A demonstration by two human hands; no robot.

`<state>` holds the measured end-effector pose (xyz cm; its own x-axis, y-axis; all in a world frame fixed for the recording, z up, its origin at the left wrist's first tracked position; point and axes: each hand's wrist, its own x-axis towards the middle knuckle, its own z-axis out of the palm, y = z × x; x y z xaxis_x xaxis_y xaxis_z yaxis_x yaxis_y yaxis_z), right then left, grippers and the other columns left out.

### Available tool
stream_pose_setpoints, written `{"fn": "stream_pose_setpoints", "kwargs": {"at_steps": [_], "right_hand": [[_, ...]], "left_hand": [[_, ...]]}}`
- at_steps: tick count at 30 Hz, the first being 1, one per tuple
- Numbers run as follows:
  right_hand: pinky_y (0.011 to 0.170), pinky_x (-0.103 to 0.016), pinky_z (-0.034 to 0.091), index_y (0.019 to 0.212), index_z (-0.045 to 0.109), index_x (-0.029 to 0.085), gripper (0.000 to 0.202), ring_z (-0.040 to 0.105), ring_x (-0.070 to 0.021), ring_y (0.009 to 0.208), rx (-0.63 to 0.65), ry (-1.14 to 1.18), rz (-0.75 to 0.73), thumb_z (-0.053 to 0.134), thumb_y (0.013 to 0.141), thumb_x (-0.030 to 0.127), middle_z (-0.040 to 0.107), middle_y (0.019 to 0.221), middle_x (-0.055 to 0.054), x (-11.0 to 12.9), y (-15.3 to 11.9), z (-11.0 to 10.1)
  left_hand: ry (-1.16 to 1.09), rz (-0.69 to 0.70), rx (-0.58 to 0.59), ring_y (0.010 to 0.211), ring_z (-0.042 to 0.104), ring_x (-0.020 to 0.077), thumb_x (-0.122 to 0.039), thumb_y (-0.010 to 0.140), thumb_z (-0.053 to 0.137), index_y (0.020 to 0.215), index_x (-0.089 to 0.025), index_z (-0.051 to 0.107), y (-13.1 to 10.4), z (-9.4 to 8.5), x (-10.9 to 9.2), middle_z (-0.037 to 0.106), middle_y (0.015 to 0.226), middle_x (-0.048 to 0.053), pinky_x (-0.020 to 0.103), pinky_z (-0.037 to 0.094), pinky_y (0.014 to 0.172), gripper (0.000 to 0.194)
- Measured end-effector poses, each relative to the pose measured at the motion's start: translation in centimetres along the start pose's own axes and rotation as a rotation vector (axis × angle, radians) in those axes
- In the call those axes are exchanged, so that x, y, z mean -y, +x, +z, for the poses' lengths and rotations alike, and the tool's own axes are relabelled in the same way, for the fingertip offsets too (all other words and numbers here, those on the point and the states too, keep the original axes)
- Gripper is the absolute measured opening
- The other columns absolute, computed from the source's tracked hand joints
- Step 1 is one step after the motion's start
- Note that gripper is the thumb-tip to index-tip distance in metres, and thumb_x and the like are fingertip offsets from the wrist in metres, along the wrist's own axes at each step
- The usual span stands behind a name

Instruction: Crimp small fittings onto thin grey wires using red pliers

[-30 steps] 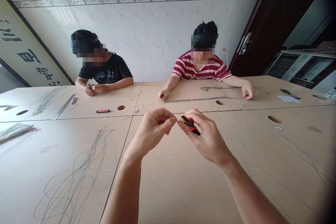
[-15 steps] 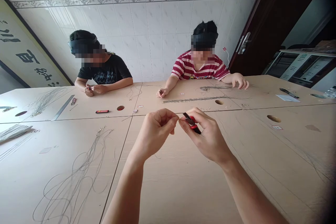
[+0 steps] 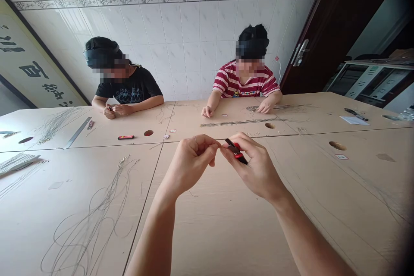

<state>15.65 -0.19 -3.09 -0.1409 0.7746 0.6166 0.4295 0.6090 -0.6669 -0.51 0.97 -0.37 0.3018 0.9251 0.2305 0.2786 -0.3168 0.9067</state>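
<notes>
My left hand (image 3: pixel 196 161) is closed in a pinch, its thumb and forefinger meeting my right fingertips above the table. Whatever sits in that pinch is too small to make out. In my right hand (image 3: pixel 255 166) rests a small pair of pliers (image 3: pixel 238 155) with dark metal jaws and red-and-black handles. The jaws point up and left, and my right thumb and forefinger also pinch close to my left fingertips. A loose bundle of thin grey cords (image 3: pixel 103 202) with small metal ends lies to the left of my left forearm.
Across the table (image 3: pixel 207 233) sit a person in black (image 3: pixel 132 84) and a person in stripes (image 3: pixel 247 82). Between us lie a ruler (image 3: pixel 77 133), a red-and-black marker (image 3: pixel 126 137), a row of cords (image 3: pixel 239 123) and a round hole (image 3: pixel 337 146).
Both my hands stay nearly still, pinched together. The person in stripes has drawn one hand inward onto the cord bundle and shifted the other slightly right.
</notes>
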Motion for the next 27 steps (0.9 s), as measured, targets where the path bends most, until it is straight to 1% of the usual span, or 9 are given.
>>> {"fn": "stream_pose_setpoints", "kwargs": {"at_steps": [4, 7, 14, 18, 22, 27], "right_hand": [[0.06, -0.025, 0.039, 0.081, 0.055, 0.021, 0.012, 0.043, -0.0117, 0.066, 0.004, -0.004, 0.002, 0.053, 0.092, 0.026, 0.047, 0.077, 0.0, 0.01, 0.05, -0.05], [0.059, -0.025, 0.038, 0.081, 0.055, 0.021, 0.012, 0.043, -0.0115, 0.065, 0.008, -0.003, 0.004, 0.053, 0.092, 0.026, 0.047, 0.076, 0.0, 0.07, 0.06, -0.09], [0.058, -0.024, 0.039, 0.083, 0.056, 0.021, 0.01, 0.044, -0.0111, 0.065, 0.014, 0.015, 0.011, 0.053, 0.092, 0.026, 0.048, 0.078, 0.0, 0.06, -0.04, -0.01], [0.059, -0.025, 0.04, 0.083, 0.057, 0.021, 0.011, 0.045, -0.0114, 0.065, 0.01, 0.012, 0.011, 0.054, 0.091, 0.029, 0.048, 0.077, 0.0, 0.1, -0.01, 0.07], [0.059, -0.025, 0.04, 0.085, 0.058, 0.022, 0.012, 0.046, -0.0122, 0.066, 0.013, 0.011, 0.018, 0.053, 0.092, 0.03, 0.05, 0.078, -0.001, 0.2, -0.07, 0.07], [0.063, -0.026, 0.041, 0.086, 0.061, 0.021, 0.014, 0.049, -0.0127, 0.07, 0.006, 0.037, 0.046, 0.054, 0.091, 0.032, 0.052, 0.081, -0.001, 0.1, -0.18, 0.07]], "left_hand": [[-0.022, 0.0, 0.021, 0.048, 0.033, 0.0073, -0.033, 0.087, 0.054, 0.088, -0.018, 0.067, -0.06, -0.14, 0.2, 0.05, 0.056, -0.004, 0.021, 0.025, 0.044, 0.02], [-0.027, 0.002, 0.02, 0.049, 0.034, 0.0075, -0.033, 0.087, 0.055, 0.086, -0.019, 0.066, -0.06, -0.14, 0.32, 0.051, 0.057, -0.003, 0.021, 0.025, 0.044, 0.018], [-0.026, 0.008, 0.008, 0.047, 0.031, 0.0064, -0.029, 0.086, 0.055, 0.083, -0.018, 0.063, -0.03, -0.18, 0.23, 0.051, 0.056, -0.004, 0.02, 0.024, 0.043, 0.014], [-0.036, 0.012, 0.005, 0.048, 0.034, 0.0066, -0.027, 0.086, 0.055, 0.08, -0.017, 0.061, 0.02, -0.13, 0.28, 0.051, 0.056, -0.004, 0.02, 0.025, 0.043, 0.013], [-0.049, 0.0, 0.006, 0.049, 0.038, 0.007, -0.029, 0.086, 0.055, 0.079, -0.017, 0.059, 0.03, -0.03, 0.27, 0.053, 0.057, -0.003, 0.02, 0.028, 0.044, 0.015], [-0.033, -0.011, -0.021, 0.048, 0.037, 0.006, -0.031, 0.086, 0.056, 0.079, -0.017, 0.059, -0.08, -0.27, 0.09, 0.054, 0.059, -0.004, 0.019, 0.028, 0.043, 0.016]]}}
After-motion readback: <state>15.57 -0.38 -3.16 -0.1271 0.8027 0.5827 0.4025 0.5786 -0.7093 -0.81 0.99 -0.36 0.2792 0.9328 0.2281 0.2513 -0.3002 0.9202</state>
